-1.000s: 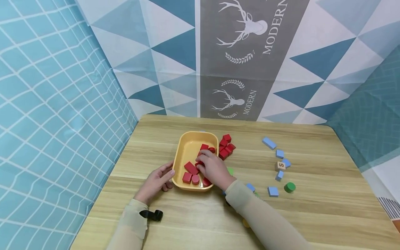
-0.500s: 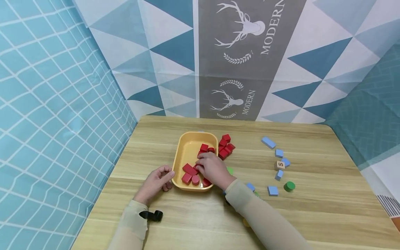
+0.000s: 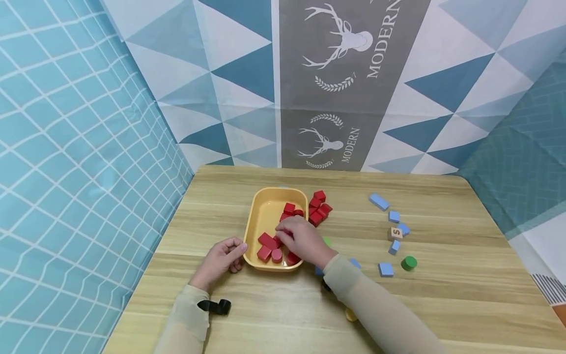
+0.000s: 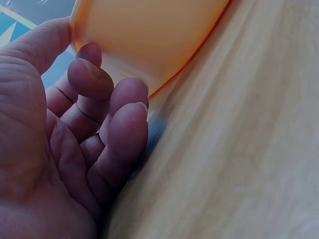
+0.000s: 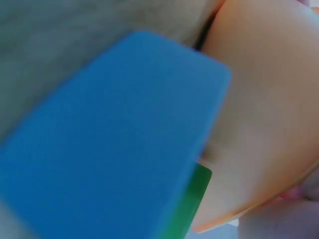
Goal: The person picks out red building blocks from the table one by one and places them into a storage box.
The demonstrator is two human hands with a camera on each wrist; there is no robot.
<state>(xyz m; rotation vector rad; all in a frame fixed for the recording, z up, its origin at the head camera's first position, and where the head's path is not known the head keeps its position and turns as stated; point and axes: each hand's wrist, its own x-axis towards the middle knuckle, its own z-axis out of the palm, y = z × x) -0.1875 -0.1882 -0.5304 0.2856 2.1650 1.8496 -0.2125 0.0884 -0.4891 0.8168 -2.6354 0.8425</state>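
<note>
A yellow-orange tray point(image 3: 255, 206) with red blocks in it stands on the table. My left hand point(image 3: 221, 258) holds its near left side, thumb at the rim and the other fingers bent outside the wall, as the left wrist view shows. My right hand point(image 3: 305, 241) reaches over the right wall into the tray. Its thumb and index finger pinch a red block point(image 3: 289, 232), mostly covered by the fingers. Beside them lie a long red block point(image 3: 267, 241), a red cube point(image 3: 264, 253) and a red cylinder point(image 3: 276, 255).
More red blocks point(image 3: 319, 209) are grouped right of the tray. Blue blocks point(image 3: 379, 201), a green cylinder point(image 3: 409, 263) and a wooden letter cube point(image 3: 395, 233) lie farther right. A large blue block point(image 5: 114, 139) fills much of the right wrist view, near a green block point(image 5: 192, 199).
The long red block in the tray has shifted slightly left and turned a little. My right hand has moved slightly among the blocks. The left hand stays at the tray.
</note>
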